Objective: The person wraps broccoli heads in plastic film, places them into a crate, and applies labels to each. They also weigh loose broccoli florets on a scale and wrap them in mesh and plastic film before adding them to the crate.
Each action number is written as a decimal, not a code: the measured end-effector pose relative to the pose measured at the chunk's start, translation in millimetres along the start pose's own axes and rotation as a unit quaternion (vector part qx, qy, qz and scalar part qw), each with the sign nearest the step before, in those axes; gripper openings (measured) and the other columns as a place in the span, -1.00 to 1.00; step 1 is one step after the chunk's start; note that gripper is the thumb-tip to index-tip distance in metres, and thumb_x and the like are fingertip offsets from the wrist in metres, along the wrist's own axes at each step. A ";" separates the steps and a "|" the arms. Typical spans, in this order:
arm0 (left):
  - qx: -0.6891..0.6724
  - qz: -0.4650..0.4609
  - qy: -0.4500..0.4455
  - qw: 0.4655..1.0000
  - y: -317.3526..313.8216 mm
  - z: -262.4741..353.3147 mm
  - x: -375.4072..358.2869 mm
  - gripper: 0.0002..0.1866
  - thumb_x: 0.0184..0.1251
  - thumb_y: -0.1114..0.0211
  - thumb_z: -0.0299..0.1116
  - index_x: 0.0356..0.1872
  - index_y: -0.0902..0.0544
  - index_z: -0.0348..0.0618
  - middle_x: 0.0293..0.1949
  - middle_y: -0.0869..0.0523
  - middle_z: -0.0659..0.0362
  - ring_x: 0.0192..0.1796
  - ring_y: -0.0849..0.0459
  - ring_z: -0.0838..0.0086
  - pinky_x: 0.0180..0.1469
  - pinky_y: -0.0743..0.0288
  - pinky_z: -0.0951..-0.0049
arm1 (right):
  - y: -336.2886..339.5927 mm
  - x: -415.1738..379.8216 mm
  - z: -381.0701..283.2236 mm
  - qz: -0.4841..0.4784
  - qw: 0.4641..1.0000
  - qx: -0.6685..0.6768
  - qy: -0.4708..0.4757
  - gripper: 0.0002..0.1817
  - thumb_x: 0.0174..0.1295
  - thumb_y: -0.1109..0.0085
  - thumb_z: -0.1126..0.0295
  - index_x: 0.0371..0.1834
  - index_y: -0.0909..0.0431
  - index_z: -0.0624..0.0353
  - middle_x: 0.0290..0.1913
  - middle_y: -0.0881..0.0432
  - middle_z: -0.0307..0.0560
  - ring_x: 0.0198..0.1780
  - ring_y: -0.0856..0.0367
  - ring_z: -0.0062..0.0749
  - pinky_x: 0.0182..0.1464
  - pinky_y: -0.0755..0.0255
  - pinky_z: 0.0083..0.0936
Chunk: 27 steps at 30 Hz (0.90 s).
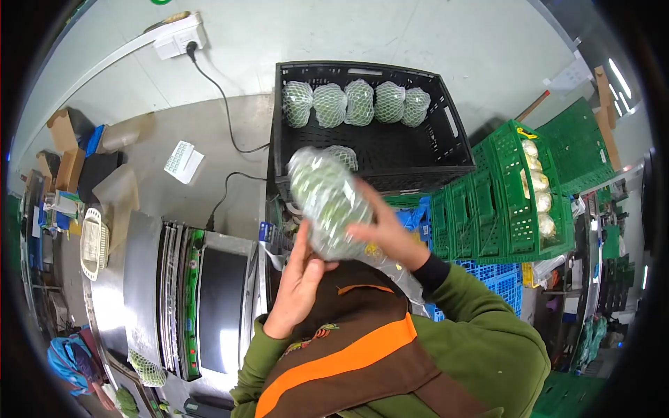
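I hold a plump green vegetable (327,198) in shiny clear wrap and what looks like white netting, at a slant in front of my chest. Its kind cannot be made out through the wrap and blur. My left hand (298,289) supports its lower end from the left. On its right side, my right hand (389,233) is closed round it, thumb across the front. Just beyond stands a black crate (411,155) holding a back row of several netted green vegetables (359,102). Another netted vegetable (341,156) lies nearer its front wall, partly hidden by the held one.
Green crates (512,202) stand at the right, the upper one holding pale wrapped produce (542,191). Blue crates (498,282) are below. At left are a metal machine with a dark belt (221,306), a white basket (93,244), a power cable (226,115) and another person (73,362).
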<state>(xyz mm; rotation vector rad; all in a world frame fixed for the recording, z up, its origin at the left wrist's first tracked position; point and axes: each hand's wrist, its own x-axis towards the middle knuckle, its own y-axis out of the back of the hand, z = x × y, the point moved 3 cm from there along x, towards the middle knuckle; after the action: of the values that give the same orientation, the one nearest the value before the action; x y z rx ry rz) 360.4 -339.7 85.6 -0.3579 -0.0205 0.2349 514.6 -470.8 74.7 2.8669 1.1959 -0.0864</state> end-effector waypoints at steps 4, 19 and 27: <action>0.072 -0.003 0.006 0.997 -8.5 6.2 84.2 -0.39 0.35 -0.25 -0.60 0.42 -0.32 -0.24 0.21 -0.55 0.07 0.16 -0.62 0.40 0.18 -0.52 0.40 | 96.4 64.3 -37.3 0.107 0.994 0.010 -0.020 0.05 0.11 -0.44 0.14 0.52 0.01 0.45 0.38 -0.33 0.22 0.37 -0.36 -0.21 0.34 -0.32 -0.38; 0.702 -0.091 0.117 0.697 3.7 -116.0 289.1 -0.10 -0.25 -0.64 0.07 0.23 -0.55 -0.06 0.02 -0.55 -0.08 0.05 -0.56 -0.11 0.06 -0.56 0.05 | 213.3 156.2 105.8 -0.029 0.915 -0.131 -0.379 0.11 0.01 -0.46 -0.13 0.41 -0.15 0.50 0.27 -0.46 0.24 0.25 -0.50 -0.16 0.19 -0.45 -0.34; 0.698 -0.106 0.137 0.695 7.0 -122.0 309.5 -0.27 -0.34 -0.66 0.00 -0.06 -0.71 -0.22 -0.03 -0.53 -0.17 0.01 -0.54 -0.13 0.02 -0.55 0.04 | 186.3 171.2 102.6 -0.119 0.871 -0.134 -0.457 -0.03 0.07 -0.34 -0.24 0.25 -0.39 0.47 0.08 -0.61 0.19 0.05 -0.64 -0.20 -0.16 -0.61 -0.34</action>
<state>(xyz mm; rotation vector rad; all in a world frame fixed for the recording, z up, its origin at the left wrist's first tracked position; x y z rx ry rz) 667.3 -303.8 -37.8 1.1582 0.4025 -0.0853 763.4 -485.8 -36.8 1.9612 1.1630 -1.0455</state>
